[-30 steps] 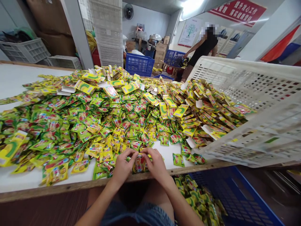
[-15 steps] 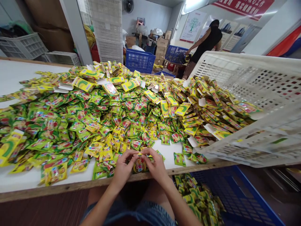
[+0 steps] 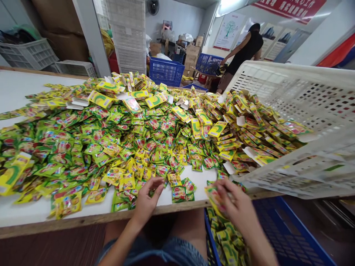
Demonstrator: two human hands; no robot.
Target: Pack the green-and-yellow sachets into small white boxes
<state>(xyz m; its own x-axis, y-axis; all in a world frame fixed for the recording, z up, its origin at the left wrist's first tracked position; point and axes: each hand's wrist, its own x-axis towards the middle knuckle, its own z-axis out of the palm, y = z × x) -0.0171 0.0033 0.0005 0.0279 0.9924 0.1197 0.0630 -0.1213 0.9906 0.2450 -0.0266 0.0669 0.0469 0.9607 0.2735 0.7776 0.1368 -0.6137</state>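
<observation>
My right hand (image 3: 235, 203) grips a small yellow candy box (image 3: 215, 201), smeared by motion, over the table's front edge on the right. Below it is a blue crate (image 3: 294, 229) with many similar yellow boxes (image 3: 229, 244) in it. My left hand (image 3: 148, 197) hovers by the table's front edge, fingers curled and thumb apart, with nothing visible in it. Between the hands lie several green and yellow sachets (image 3: 179, 193) on the white tabletop. A large heap of green watermelon-print sachets (image 3: 80, 147) spreads beyond my left hand.
A tilted white plastic basket (image 3: 299, 166) stands at the right, with yellow boxes (image 3: 249, 122) spilling from it onto the table. Open boxes (image 3: 101, 99) lie on the heap. Behind are a blue crate (image 3: 166, 72), stacked white crates (image 3: 129, 37) and a person in black (image 3: 245, 48).
My hands have parted. The right one has moved right and down toward the blue crate with the candy box; the left has stayed near its place, its fingers now free.
</observation>
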